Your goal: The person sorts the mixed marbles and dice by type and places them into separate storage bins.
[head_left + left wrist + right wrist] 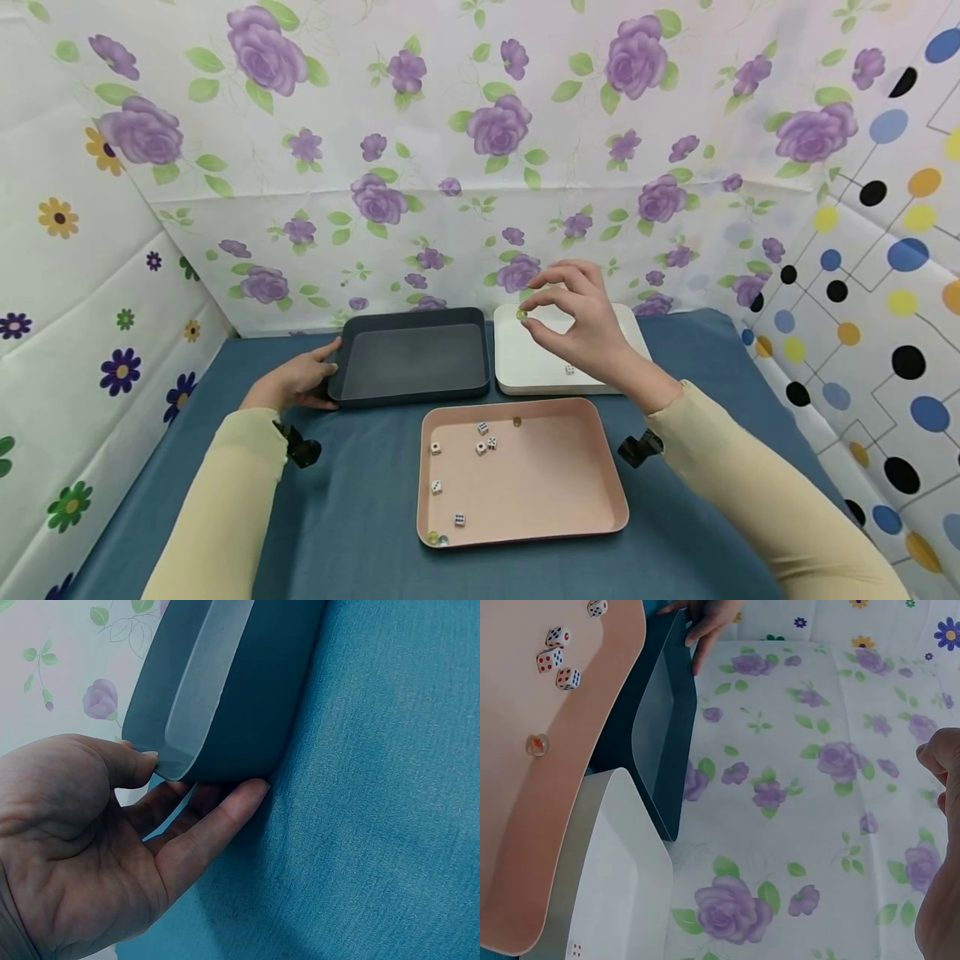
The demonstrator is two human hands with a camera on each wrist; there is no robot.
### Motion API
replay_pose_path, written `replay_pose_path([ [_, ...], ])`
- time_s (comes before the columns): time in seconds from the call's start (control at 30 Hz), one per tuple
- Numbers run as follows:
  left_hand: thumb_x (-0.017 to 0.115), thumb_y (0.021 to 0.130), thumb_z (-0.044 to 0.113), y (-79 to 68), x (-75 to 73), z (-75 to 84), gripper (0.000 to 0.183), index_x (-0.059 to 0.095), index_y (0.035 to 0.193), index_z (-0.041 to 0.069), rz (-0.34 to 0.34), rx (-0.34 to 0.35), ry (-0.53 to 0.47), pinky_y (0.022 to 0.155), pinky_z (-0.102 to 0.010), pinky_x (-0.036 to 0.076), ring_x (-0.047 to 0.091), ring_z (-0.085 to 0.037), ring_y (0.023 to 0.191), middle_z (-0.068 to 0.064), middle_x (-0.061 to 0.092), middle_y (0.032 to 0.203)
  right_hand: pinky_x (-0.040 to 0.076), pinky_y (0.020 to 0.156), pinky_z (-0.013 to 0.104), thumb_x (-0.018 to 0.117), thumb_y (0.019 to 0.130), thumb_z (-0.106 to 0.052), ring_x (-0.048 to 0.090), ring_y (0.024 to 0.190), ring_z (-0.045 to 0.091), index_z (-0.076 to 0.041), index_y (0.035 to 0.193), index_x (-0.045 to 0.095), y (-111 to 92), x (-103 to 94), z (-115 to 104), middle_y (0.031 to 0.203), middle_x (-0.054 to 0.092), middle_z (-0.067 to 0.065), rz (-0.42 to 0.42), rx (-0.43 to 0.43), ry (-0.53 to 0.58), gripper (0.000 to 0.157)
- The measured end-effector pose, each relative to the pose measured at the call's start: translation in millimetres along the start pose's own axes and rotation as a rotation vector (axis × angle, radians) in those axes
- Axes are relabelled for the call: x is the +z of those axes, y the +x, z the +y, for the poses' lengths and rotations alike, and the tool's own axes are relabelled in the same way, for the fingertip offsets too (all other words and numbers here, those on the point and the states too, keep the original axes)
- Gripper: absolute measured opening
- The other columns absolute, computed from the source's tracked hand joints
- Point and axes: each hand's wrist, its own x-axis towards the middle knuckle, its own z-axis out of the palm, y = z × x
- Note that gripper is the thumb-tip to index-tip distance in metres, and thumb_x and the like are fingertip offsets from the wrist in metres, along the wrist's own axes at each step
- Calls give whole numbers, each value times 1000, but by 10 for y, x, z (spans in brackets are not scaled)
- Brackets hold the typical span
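My right hand point(573, 321) is raised above the white tray point(517, 358) and pinches a small yellow-green glass marble point(522, 314) between thumb and index finger. In the right wrist view only part of this hand point(941, 825) shows, and the marble is hidden. With my left hand point(300, 379) I hold the left end of the dark grey tray point(412, 354), thumb at the rim and fingers against the outer wall, as the left wrist view shows. Nothing lies in the dark tray. One white die point(570, 369) sits in the white tray.
In front stands a pink tray point(540, 483) with several white dice point(460, 520), an amber marble point(517, 422) near its back wall, and yellow and clear marbles point(432, 538) in its front left corner. Blue cloth point(352, 517) covers the table. Patterned sheets point(450, 225) hang around it.
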Motion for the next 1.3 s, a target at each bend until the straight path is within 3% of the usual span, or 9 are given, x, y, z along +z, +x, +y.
replay_pose_path([
  [0.73, 30, 114, 16, -12, 3, 16, 65, -8, 162, 38, 7, -6, 2, 82, -49, 61, 34, -52, 141, -29, -15, 165, 34, 111, 50, 84, 88, -18, 45, 125, 31, -18, 95, 81, 151, 509, 262, 119, 64, 5, -101, 80, -119, 7],
  [1.3, 29, 115, 15, -23, 2, 34, 66, -10, 162, 38, -2, -12, -8, 84, -51, 60, 33, -53, 141, -30, -16, 165, 38, 107, 50, 81, 92, -29, 46, 122, 27, -23, 97, 83, 61, 868, 371, 118, 64, 1, -285, 188, -251, 8],
])
